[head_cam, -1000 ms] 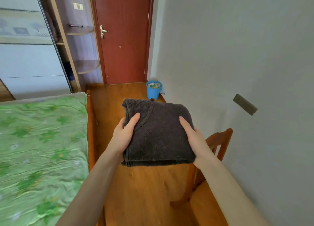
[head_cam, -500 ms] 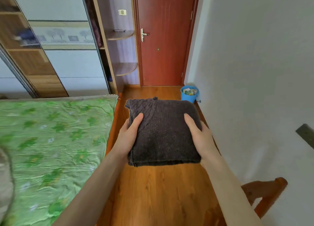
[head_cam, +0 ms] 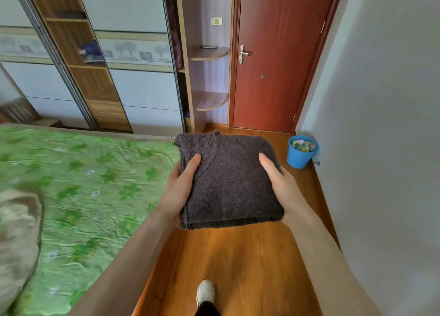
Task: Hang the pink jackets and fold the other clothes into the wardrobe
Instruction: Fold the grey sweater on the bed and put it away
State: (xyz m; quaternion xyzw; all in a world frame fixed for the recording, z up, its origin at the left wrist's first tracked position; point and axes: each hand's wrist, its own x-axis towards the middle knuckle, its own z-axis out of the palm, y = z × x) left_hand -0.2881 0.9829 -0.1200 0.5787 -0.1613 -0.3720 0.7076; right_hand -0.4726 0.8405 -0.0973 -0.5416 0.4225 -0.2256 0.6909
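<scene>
The folded dark grey knit sweater (head_cam: pixel 228 180) lies flat in the air between 2 hands — roughly square, slightly longer running away from the person, open layered edge nearest. The left hand (head_cam: pixel 177 192) and right hand (head_cam: pixel 282 187) each grasp a side, thumbs on top, forearms stretched forward over the wooden floor (head_cam: pixel 238 256).

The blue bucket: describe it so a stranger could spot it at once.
Start at the red-brown door at the end of the wooden floor. Look down to the right, where the floor meets the grey wall. The blue bucket stands there, the only bright blue thing on the floor, holding small mixed scraps.
</scene>
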